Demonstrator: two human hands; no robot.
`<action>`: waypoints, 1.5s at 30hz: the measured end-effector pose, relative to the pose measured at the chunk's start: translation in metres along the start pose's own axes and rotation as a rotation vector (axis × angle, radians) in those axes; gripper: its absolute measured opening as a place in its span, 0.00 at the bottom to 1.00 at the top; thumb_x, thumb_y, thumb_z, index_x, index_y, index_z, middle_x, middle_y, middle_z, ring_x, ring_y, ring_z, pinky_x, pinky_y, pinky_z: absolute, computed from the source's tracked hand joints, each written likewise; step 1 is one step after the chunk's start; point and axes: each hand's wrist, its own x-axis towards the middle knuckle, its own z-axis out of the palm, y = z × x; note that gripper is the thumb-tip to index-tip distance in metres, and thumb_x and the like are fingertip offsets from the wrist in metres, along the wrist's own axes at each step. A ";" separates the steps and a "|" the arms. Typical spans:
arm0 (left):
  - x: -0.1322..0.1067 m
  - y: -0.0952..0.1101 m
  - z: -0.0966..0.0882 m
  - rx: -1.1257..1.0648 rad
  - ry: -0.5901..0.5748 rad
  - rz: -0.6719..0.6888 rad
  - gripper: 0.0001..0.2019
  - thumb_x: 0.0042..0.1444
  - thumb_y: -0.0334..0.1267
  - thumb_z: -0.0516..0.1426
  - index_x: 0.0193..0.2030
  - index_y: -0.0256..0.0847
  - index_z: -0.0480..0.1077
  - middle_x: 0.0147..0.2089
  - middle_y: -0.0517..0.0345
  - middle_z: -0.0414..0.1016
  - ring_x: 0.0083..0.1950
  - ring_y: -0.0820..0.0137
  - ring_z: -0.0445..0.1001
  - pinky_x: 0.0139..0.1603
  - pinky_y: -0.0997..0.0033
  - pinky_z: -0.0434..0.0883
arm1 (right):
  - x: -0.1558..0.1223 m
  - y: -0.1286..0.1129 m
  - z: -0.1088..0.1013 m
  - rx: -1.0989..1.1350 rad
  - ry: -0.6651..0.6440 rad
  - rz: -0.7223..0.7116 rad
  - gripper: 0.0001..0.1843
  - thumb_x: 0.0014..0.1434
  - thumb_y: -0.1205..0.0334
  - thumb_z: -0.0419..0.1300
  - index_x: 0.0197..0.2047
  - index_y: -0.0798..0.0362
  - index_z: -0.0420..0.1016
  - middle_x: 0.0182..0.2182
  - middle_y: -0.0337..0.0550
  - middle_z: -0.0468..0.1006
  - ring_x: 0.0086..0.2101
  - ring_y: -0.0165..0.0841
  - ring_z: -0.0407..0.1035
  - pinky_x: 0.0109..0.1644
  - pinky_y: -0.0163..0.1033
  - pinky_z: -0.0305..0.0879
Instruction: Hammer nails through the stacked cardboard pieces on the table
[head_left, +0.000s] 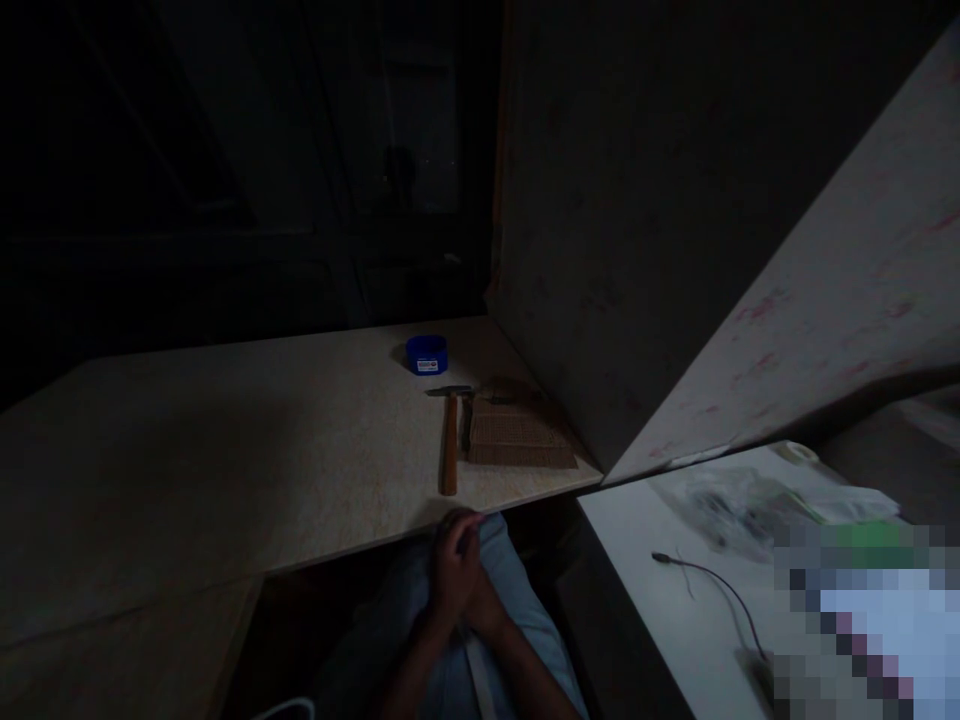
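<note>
My two hands rest together in my lap below the table's front edge, dim in the low light. My left hand [452, 565] lies curled over my right hand [486, 608], fingers folded and nothing visible in them. Closest to them on the pale tabletop [247, 450] is a hammer [448, 440] with a wooden handle that points toward me. Just right of the hammer lies a brown woven mat [517, 440]. A small round blue tin [427, 354] stands farther back.
A large pale board [810, 330] leans up at the right, meeting a dark wall panel [637, 220]. A white surface [675, 600] at lower right carries a thin dark cable [720, 590] and crumpled clear plastic [742, 505]. The room behind is dark.
</note>
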 end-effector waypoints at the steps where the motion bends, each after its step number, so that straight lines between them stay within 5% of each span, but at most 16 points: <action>1: 0.015 0.001 -0.011 0.016 0.097 0.028 0.17 0.62 0.36 0.46 0.48 0.45 0.75 0.50 0.45 0.78 0.54 0.60 0.76 0.57 0.57 0.74 | 0.001 0.003 -0.003 -0.222 0.146 -0.061 0.08 0.49 0.71 0.65 0.33 0.50 0.81 0.26 0.36 0.78 0.31 0.32 0.75 0.31 0.30 0.71; 4: 0.067 0.012 -0.037 0.295 0.197 0.005 0.20 0.60 0.38 0.53 0.57 0.34 0.69 0.55 0.36 0.75 0.57 0.54 0.74 0.60 0.53 0.70 | 0.002 0.006 -0.009 -0.498 0.389 -0.162 0.06 0.44 0.65 0.70 0.29 0.54 0.80 0.22 0.36 0.77 0.23 0.29 0.69 0.27 0.31 0.65; 7: 0.108 0.027 -0.050 0.556 -0.003 -0.070 0.24 0.58 0.42 0.57 0.58 0.29 0.67 0.59 0.27 0.71 0.61 0.48 0.72 0.59 0.52 0.69 | 0.002 0.006 -0.012 -0.707 0.521 -0.186 0.13 0.41 0.58 0.72 0.30 0.54 0.80 0.21 0.37 0.77 0.21 0.29 0.67 0.26 0.33 0.61; 10: 0.131 0.037 -0.051 0.583 -0.151 -0.186 0.20 0.57 0.40 0.58 0.54 0.32 0.70 0.51 0.32 0.77 0.51 0.51 0.79 0.48 0.60 0.72 | 0.000 0.005 -0.009 -0.841 0.569 -0.179 0.18 0.41 0.49 0.72 0.31 0.53 0.79 0.22 0.39 0.77 0.21 0.32 0.68 0.27 0.37 0.62; 16: 0.150 0.032 -0.063 0.474 -0.176 -0.258 0.16 0.57 0.39 0.57 0.49 0.30 0.71 0.43 0.41 0.80 0.40 0.64 0.80 0.35 0.71 0.67 | -0.008 0.000 -0.008 -0.959 0.573 -0.154 0.27 0.45 0.36 0.69 0.34 0.51 0.80 0.26 0.43 0.79 0.25 0.36 0.72 0.31 0.41 0.67; 21: 0.125 0.022 -0.104 0.415 -0.059 -0.295 0.11 0.54 0.36 0.58 0.44 0.35 0.72 0.40 0.48 0.80 0.37 0.67 0.78 0.33 0.72 0.66 | -0.011 -0.002 -0.007 -0.996 0.581 -0.134 0.31 0.43 0.31 0.69 0.34 0.53 0.81 0.27 0.45 0.80 0.25 0.36 0.72 0.31 0.39 0.68; 26: 0.077 0.007 -0.170 0.448 0.161 -0.395 0.09 0.56 0.36 0.58 0.44 0.40 0.69 0.40 0.52 0.79 0.39 0.66 0.77 0.37 0.71 0.67 | -0.014 -0.008 -0.005 -0.973 0.600 -0.070 0.33 0.40 0.32 0.71 0.37 0.53 0.84 0.29 0.46 0.82 0.28 0.38 0.74 0.34 0.40 0.70; 33: 0.033 -0.020 -0.251 0.501 0.434 -0.654 0.10 0.57 0.39 0.57 0.44 0.38 0.71 0.43 0.47 0.80 0.41 0.62 0.78 0.36 0.70 0.67 | -0.017 -0.014 -0.015 -0.971 0.623 -0.014 0.33 0.38 0.32 0.72 0.37 0.52 0.85 0.31 0.47 0.84 0.30 0.39 0.75 0.37 0.42 0.71; 39: 0.017 -0.045 -0.282 0.500 0.506 -0.815 0.14 0.56 0.41 0.57 0.45 0.35 0.73 0.44 0.43 0.82 0.45 0.58 0.81 0.36 0.69 0.69 | -0.019 -0.017 -0.013 -0.958 0.648 0.020 0.34 0.37 0.33 0.73 0.38 0.52 0.85 0.31 0.46 0.83 0.30 0.39 0.75 0.37 0.41 0.71; 45: 0.014 -0.066 -0.290 0.512 0.472 -0.866 0.16 0.54 0.43 0.57 0.44 0.35 0.76 0.44 0.41 0.82 0.46 0.55 0.82 0.36 0.68 0.70 | -0.020 -0.018 -0.003 -0.876 0.682 0.011 0.33 0.36 0.35 0.74 0.37 0.53 0.85 0.30 0.45 0.83 0.29 0.36 0.73 0.35 0.40 0.70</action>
